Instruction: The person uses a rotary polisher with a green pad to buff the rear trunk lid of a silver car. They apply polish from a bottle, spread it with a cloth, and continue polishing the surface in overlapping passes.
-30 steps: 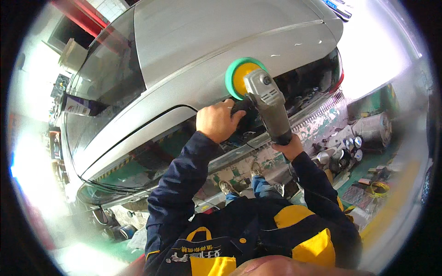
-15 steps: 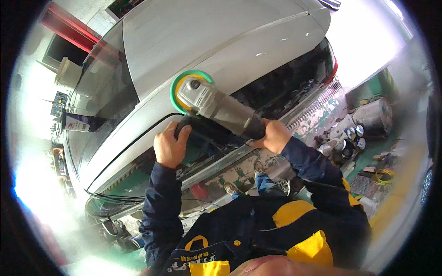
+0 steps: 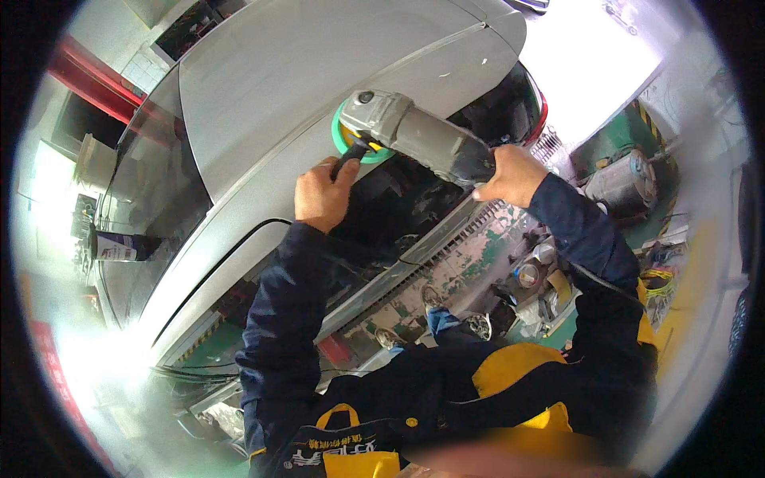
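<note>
Polisher is shifted right along the silver car panel since half a second ago, now around upper centre of the frame. Its black side handle is gripped by the left hand, its rear end by the right hand, probably so it's kept steady. Grey body looks grubby; green pad is partly hidden.

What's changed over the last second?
The polisher swept left across the silver car, then back right; its rear grip and the right hand swung up and right. Nothing released: left hand stays on the side handle, right on that grip.
</note>
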Motion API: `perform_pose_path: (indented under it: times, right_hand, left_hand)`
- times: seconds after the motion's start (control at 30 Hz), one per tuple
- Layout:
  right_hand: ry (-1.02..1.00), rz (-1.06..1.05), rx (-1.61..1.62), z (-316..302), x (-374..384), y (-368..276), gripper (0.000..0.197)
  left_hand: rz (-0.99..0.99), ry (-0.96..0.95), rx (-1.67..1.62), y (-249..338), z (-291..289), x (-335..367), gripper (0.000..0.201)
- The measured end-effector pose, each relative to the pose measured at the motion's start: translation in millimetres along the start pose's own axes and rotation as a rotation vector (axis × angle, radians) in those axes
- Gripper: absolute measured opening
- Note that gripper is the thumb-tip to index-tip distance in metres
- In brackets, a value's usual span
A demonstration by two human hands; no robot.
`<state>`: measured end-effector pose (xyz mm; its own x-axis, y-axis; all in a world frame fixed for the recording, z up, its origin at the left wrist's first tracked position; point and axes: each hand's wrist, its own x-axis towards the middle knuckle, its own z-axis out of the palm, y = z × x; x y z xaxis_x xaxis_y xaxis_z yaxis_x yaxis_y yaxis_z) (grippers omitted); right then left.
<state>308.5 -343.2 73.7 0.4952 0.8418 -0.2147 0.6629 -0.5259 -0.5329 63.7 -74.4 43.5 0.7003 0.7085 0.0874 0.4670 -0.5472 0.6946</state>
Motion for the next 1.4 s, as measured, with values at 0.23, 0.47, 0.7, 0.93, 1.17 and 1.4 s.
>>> perform_pose_path:
  times: [0.23,0.47,0.7,0.93,1.17,1.4]
  right_hand:
    - [0.107,0.023,0.172,40,0,128,0.050]
    - [0.092,0.009,0.568,182,20,133,0.060]
    - [0.026,-0.061,0.259,106,57,67,0.060]
    - [0.099,0.112,0.064,-10,49,97,0.051]
    - [0.153,0.086,0.025,-77,46,144,0.051]
    - [0.250,0.161,0.390,15,68,235,0.042]
  left_hand:
    - [0.145,-0.070,0.323,61,79,20,0.055]
    - [0.192,-0.119,0.498,45,44,-9,0.049]
    - [0.022,0.074,0.425,12,11,-22,0.045]
    - [0.032,-0.028,0.177,51,69,57,0.050]
    - [0.133,-0.091,0.128,93,118,115,0.059]
    - [0.281,-0.214,0.498,158,144,162,0.061]
